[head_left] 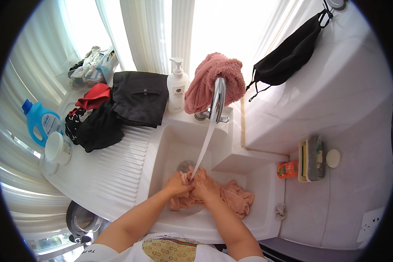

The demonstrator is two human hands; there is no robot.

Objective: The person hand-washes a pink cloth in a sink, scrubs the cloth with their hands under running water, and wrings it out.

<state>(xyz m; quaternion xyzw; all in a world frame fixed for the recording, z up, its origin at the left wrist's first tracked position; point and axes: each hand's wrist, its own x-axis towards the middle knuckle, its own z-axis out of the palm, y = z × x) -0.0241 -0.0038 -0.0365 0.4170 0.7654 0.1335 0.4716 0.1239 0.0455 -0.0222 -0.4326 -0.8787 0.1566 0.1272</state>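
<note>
In the head view, both hands are in the white sink (172,144), under the stream of water (204,153) from the chrome tap (217,99). The left hand (177,184) and the right hand (204,185) touch each other, and their fingers are curled tight on a bunched part of the wet pink cloth (236,198). The rest of the cloth lies to the right of the hands, its long axis going left to right, so the right hand is nearer to it. The sink walls are close around. On the left, the ribbed counter (118,170) has open room, and far on it lie dark clothes (118,109)
</note>
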